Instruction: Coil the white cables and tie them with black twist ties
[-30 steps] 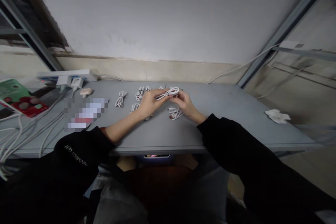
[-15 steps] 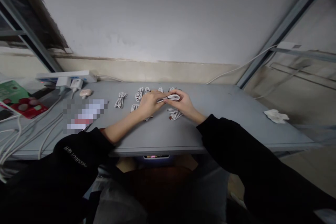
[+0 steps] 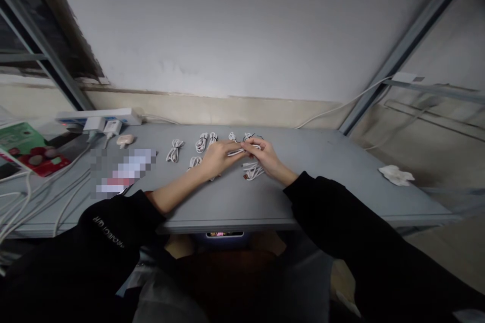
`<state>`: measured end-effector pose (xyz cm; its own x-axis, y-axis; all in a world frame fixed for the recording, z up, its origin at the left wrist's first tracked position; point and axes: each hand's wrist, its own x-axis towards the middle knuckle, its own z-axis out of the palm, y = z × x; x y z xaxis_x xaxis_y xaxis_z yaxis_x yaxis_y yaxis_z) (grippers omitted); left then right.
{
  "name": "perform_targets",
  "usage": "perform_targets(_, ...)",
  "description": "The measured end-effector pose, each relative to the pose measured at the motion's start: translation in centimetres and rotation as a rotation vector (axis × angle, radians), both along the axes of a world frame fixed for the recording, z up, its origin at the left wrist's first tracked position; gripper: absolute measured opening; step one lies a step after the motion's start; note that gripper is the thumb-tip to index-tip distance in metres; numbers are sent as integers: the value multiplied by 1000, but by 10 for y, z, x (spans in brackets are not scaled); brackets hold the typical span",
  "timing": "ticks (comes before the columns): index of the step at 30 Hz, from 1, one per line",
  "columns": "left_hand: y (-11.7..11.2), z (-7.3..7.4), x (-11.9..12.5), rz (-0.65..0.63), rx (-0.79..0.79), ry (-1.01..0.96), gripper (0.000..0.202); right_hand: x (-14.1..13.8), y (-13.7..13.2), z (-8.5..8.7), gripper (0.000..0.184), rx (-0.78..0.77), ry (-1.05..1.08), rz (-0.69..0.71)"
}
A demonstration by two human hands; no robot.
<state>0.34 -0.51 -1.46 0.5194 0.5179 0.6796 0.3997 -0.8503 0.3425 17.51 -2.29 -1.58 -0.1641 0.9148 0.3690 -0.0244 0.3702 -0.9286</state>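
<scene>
pale wall [image 3: 235, 25] up top, steel struts [image 3: 41, 45] in both upper corners (beige band [image 3: 212, 111] below), grey table [image 3: 326, 181] mid-frame

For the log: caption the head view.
Left hand and right hand hold a looped white cable at a grey table.

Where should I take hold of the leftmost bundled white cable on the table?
Grip the bundled white cable at its narrow pinched middle, coming straight down from above: it lies flat on the gray table, and the waist gathers its loops.
</scene>
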Motion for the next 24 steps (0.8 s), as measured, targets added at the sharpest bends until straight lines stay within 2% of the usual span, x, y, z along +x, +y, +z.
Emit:
perform_targets(4,-1,-4,2,-27,-21,-63,20,-1,2,-2,32,-158,126,76)
perform_targets(7,-2,-5,2,65,-101,-118,29,0,5,-2,33,-220,223,110)
perform_targets(9,-4,-3,2,120,-98,-120,33,1,6,-2,34,-260,256,130)
perform_targets(15,-6,5,-1,109,192,41,26,4,3,4,35,-361,285,155)
perform_targets(19,-4,8,-3,116,251,164,30,5,1,8,34,-357,230,160)
perform_targets(24,-5,9,0,140,321,227,33,6,3,8,30,-348,210,157)
